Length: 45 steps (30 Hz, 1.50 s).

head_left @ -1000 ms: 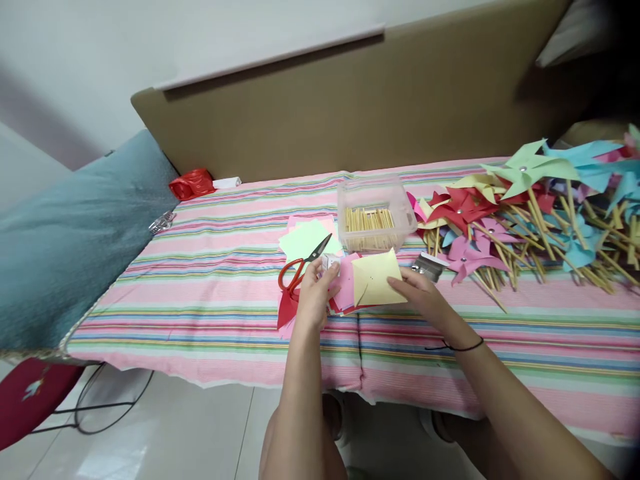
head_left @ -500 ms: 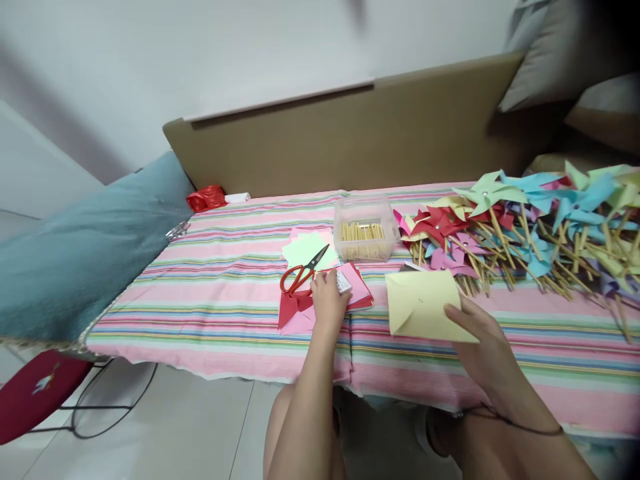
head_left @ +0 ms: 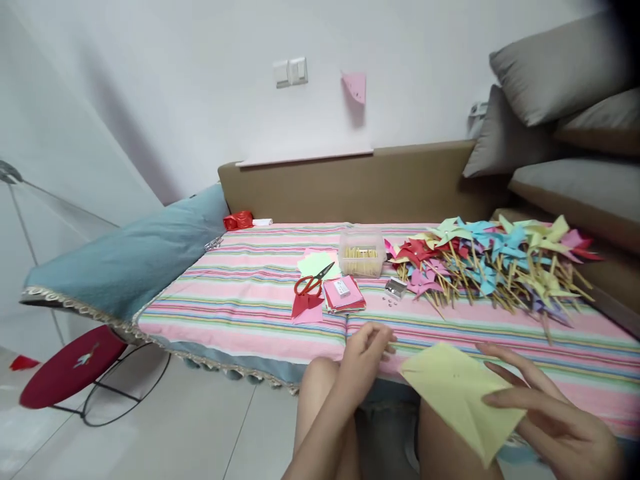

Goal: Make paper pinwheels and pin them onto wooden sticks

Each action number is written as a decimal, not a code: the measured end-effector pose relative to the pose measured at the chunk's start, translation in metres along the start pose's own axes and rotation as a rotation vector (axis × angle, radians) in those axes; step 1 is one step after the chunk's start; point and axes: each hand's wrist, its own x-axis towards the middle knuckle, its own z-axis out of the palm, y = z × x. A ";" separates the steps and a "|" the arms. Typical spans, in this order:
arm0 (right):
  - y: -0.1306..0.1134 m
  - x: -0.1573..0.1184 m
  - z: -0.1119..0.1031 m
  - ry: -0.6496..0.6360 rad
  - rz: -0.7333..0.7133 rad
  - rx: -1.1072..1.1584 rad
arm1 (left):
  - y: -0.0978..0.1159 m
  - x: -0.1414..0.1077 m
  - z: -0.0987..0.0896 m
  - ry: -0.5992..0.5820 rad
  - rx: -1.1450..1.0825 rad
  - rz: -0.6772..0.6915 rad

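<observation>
My right hand (head_left: 555, 407) holds a yellow square of paper (head_left: 460, 397) at its right side, above my lap. Left of the paper, my left hand (head_left: 367, 353) has its fingers curled together near the cloth's front edge; whether anything small is between them is too small to tell. Beyond it, a small white box (head_left: 342, 289) lies on a stack of pink and red paper (head_left: 353, 298). Red-handled scissors (head_left: 313, 280) rest beside the stack, over pale green sheets (head_left: 316, 263) and a red folded piece (head_left: 305, 304).
A clear box of short sticks (head_left: 362, 253) stands behind the stack. Many paper pinwheels (head_left: 480, 257) are heaped at the right. A small dark packet (head_left: 395, 287) lies near tiny round pieces. A red stool (head_left: 73, 367) stands at the left.
My left hand has left the small white box and come back toward me. My right hand has brought the yellow paper lower and nearer, now turned cornerwise. The view has tilted up.
</observation>
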 end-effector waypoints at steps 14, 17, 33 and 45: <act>-0.097 -0.037 0.041 -0.059 0.046 0.205 | 0.039 -0.119 0.000 -0.213 -0.390 -0.044; -0.103 -0.044 0.056 -0.109 0.053 0.257 | 0.035 -0.127 -0.002 -0.251 -0.412 -0.096; -0.111 -0.044 0.072 0.074 0.501 0.433 | 0.014 -0.120 0.002 0.113 -0.334 -0.085; -0.068 -0.037 0.068 0.231 0.470 0.331 | -0.013 -0.093 0.014 0.101 -0.273 -0.188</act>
